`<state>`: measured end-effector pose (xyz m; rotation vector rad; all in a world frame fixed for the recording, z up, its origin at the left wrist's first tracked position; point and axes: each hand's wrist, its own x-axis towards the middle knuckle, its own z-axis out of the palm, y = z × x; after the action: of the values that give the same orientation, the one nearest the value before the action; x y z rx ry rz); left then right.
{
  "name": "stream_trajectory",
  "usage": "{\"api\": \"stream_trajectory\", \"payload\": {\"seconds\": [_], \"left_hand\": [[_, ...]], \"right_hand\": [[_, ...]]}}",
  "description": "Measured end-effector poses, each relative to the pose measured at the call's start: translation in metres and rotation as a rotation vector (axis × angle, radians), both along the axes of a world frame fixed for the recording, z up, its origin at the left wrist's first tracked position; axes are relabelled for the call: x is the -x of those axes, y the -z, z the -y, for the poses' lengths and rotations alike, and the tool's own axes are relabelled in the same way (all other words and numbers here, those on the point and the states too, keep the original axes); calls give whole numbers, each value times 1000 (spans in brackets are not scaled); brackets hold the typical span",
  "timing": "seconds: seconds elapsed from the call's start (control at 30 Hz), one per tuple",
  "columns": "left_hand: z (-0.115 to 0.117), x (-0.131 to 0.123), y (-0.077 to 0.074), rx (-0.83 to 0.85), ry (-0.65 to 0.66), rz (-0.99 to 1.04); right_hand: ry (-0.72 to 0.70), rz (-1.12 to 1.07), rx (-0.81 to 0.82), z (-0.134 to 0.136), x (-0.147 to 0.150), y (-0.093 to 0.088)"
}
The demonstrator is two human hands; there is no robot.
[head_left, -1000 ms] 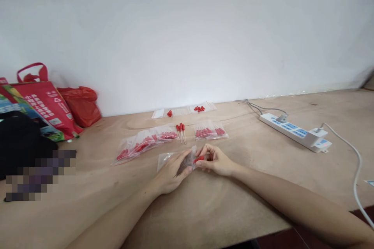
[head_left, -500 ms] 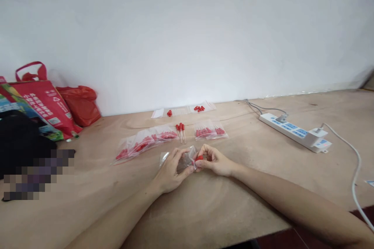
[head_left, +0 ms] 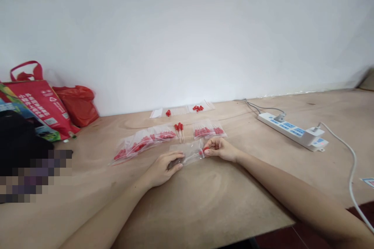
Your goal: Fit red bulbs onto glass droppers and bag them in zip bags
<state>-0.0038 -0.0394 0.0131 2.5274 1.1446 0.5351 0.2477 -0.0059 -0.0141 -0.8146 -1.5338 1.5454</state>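
Observation:
A clear plastic zip bag (head_left: 192, 150) lies between my two hands, just above the bare wood. My left hand (head_left: 166, 168) curves round the bag's left end, its thumb and fingers at the plastic with a small gap showing. At the bag's right end, my right hand (head_left: 222, 150) pinches the red rubber bulb (head_left: 206, 150) of a dropper, whose pale stem points left into the bag. Beyond the hands are loose droppers (head_left: 179, 127) with red bulbs, flanked by filled dropper bags (head_left: 143, 142) on the left and further filled bags (head_left: 208, 130) on the right.
Near the wall lie loose red bulbs (head_left: 198, 108) and pale stems (head_left: 179, 111). A white power strip (head_left: 288, 127) with plugs and a trailing cable (head_left: 352, 163) occupies the right side. Red shopping bags (head_left: 46, 105) and a black cloth item (head_left: 22, 144) stand at the left.
My hands have moved apart: the left slid left along the bag, the right shifted slightly right and up with the red bulb. The bag is now stretched flatter, and the stem shows inside.

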Motion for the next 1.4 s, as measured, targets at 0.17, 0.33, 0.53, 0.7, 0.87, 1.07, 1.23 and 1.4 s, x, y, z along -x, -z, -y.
{"api": "stream_trajectory", "payload": {"seconds": [0.17, 0.33, 0.53, 0.7, 0.87, 1.07, 1.23, 1.4], "left_hand": [[-1, -2, 4, -37, -17, -1], [0, -3, 4, -39, -14, 3], [1, -4, 4, -37, -4, 31], [3, -7, -1, -43, 11, 57], [4, -9, -3, -50, 8, 59], [4, -7, 1, -59, -1, 80], [3, -7, 5, -19, -5, 39], [3, -6, 6, 27, 5, -26]], "right_hand": [[-19, 42, -24, -3, -3, 3], [4, 123, -121, -4, 2, 5], [54, 193, -199, 2, 10, 3], [-60, 274, -354, 6, 6, -8], [-39, 340, -451, 8, 7, -9], [479, 472, -697, -3, 22, -15], [504, 800, -526, -38, 56, -31], [506, 911, -390, -80, 97, -38]]}}
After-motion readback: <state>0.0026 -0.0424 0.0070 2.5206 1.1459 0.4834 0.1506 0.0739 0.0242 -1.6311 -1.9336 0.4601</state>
